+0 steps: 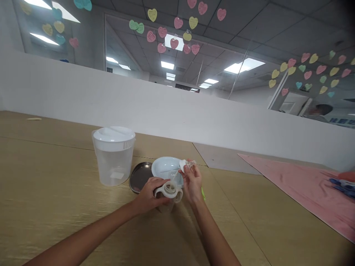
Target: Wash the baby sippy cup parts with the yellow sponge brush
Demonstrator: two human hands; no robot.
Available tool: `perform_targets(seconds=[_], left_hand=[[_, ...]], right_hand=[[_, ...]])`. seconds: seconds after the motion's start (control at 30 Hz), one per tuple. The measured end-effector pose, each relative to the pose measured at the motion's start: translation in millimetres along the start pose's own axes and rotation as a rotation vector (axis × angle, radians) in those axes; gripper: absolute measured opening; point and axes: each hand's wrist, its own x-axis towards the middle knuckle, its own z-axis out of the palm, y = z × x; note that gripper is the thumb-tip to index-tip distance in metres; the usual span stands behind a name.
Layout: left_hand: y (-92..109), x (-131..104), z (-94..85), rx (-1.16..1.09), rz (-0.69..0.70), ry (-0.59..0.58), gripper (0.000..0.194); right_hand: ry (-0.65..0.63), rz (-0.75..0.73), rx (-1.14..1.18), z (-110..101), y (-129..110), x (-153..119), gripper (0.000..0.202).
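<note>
My left hand (pixel 151 195) is wrapped round a clear baby bottle with a pale two-handled collar (pixel 179 195). The bottle's round mouth shows uncovered from above; its lower body is mostly hidden in shadow. Just above and right of the mouth, my right hand (pixel 192 184) pinches the bottle's white top (pixel 182 164), tipped sideways, with a clear part pointing right. A thin straw (pixel 175 176) slants from the top down toward the bottle mouth. Whether its end is inside the mouth is hard to tell. Behind both hands lies a pale blue-white bowl (pixel 164 162), partly covered by them.
A clear plastic pitcher with a white lid (pixel 114 162) stands to the left. Beside it lies a dark metal tray (pixel 140 174). Something bright green (pixel 203 194) peeks out by my right wrist. Pink cloth (pixel 291 184) covers the right side, with blue-handled items (pixel 344 187) on it. A white partition (pixel 166 107) rises behind.
</note>
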Motion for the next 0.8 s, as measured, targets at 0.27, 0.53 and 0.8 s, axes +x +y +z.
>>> perform_targets(seconds=[0.27,0.53,0.8], left_hand=[[4.7,0.0,-1.8,-0.014,-0.024,-0.012,0.062],[0.4,-0.8,0.2,-0.002,0.005,0.006,0.061],[2.0,-0.7,-1.1,0.006,-0.024,-0.023,0.063]], right_hand=[[-0.111,0.125,0.252,-14.0,-15.3,16.8,0.035],[-0.059,0.022,0.247,-31.7,-11.0,33.8,0.028],[0.120,-0.013,0.034,-37.1,14.4,37.1,0.037]])
